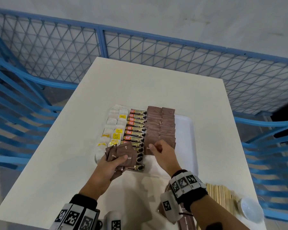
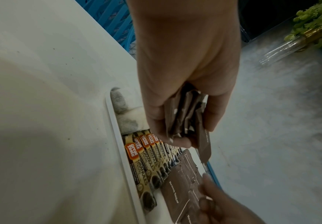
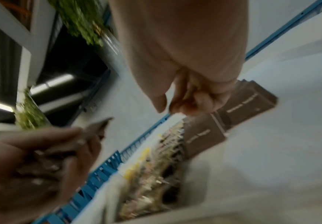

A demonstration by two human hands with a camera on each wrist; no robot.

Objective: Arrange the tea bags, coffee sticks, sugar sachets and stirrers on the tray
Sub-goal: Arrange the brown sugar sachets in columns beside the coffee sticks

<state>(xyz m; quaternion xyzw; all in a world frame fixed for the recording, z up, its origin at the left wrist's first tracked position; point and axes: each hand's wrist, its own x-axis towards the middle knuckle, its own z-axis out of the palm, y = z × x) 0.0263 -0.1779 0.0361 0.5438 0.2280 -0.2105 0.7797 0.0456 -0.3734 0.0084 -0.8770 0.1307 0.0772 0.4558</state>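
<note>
Both forearms are bare. Each wrist wears a black band (image 1: 192, 199) ringed with white blocks (image 1: 184, 182) printed with black square markers; the left one (image 1: 73, 214) sits at 7 o'clock.

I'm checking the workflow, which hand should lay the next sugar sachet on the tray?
Probably the right hand: it holds nothing beside the sachet rows, while the left hand grips the spare sachets.

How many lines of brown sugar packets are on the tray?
2. The left line lies beside the coffee sticks; the right line lies next to it, toward the tray's bare side. The right hand hides their near ends. The left hand holds more packets.
</note>
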